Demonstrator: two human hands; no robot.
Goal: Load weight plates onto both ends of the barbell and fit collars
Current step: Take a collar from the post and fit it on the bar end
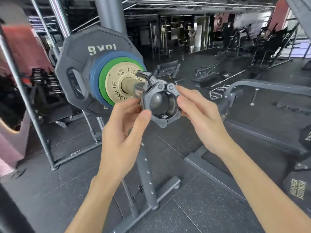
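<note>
Both hands grip black collar (161, 103) at end of bar (134, 86): left hand (124, 128) pinches its left side, thumb on lower rim; right hand (200, 111) holds right side with fingertips. Collar lever (144, 75) flipped up. Bar tip shows through collar opening. Behind collar on sleeve: gold plate (117, 81), green plate (105, 74), blue plate (96, 78), big black plate (74, 68), stacked touching.

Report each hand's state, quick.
Left hand: closed on the collar, gripping its left side.
Right hand: closed on the same collar, gripping its right side.
</note>
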